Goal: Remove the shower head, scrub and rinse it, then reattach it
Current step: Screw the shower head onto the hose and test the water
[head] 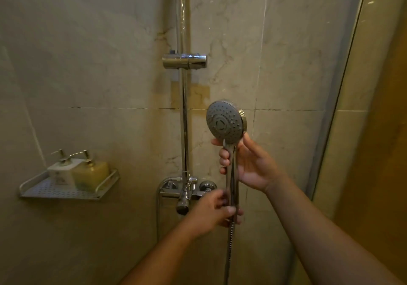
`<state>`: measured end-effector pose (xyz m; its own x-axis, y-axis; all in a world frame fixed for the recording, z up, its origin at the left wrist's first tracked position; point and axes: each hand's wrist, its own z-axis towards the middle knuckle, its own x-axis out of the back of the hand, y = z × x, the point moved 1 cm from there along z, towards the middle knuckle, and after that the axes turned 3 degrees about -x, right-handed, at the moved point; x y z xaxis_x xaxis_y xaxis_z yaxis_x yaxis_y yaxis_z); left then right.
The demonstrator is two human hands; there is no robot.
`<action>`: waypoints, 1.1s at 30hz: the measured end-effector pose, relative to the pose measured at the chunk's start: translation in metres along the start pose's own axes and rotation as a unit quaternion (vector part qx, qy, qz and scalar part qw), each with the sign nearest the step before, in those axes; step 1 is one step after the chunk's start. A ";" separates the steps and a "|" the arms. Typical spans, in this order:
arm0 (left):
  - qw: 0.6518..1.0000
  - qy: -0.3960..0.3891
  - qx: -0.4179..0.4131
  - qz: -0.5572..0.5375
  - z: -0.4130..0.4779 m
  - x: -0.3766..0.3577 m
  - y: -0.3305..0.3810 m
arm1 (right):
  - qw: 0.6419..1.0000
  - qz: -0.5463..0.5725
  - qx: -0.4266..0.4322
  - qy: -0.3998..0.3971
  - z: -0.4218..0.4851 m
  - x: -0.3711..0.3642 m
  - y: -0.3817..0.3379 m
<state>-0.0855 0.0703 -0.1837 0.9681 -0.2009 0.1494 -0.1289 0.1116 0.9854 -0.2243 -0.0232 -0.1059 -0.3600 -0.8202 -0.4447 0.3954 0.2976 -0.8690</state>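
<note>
The chrome shower head is off the wall, upright, its grey nozzle face turned toward me. My right hand grips the upper part of its handle just below the round face. My left hand is closed around the handle's lower end, where the metal hose joins it. The hose hangs down and leaves the view at the bottom. The empty chrome holder sits on the vertical rail, above and left of the head.
The chrome mixer tap is on the wall just left of my left hand. A perforated metal shelf at the left carries two pump bottles. A glass partition edge runs down the right side. Beige marble tiles cover the wall.
</note>
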 end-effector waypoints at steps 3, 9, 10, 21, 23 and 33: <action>0.999 0.022 -0.030 0.020 -0.004 0.007 0.011 | 1.000 0.001 0.005 0.010 0.004 -0.009 -0.003; 0.994 0.064 -0.079 0.045 -0.003 0.030 0.032 | 0.960 -0.224 0.007 0.169 0.003 -0.022 -0.008; 0.993 0.069 -0.085 0.043 -0.001 0.033 0.036 | 0.941 -0.271 0.012 0.201 0.004 -0.025 -0.011; 0.985 0.086 -0.118 0.094 0.027 0.057 0.089 | 0.705 -0.638 0.029 0.307 0.029 -0.053 -0.065; 0.984 0.083 -0.118 0.106 0.034 0.062 0.100 | 0.689 -0.647 0.020 0.326 0.039 -0.056 -0.078; 0.964 0.115 -0.138 0.196 0.081 0.073 0.162 | 0.685 -0.618 0.046 0.382 0.084 -0.071 -0.143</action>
<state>-0.0534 -0.0047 -0.0062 0.8829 0.1263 0.4523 -0.4629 0.3953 0.7933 -0.1846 -0.0484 0.0682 -0.7914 0.0887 0.6048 -0.5722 -0.4557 -0.6819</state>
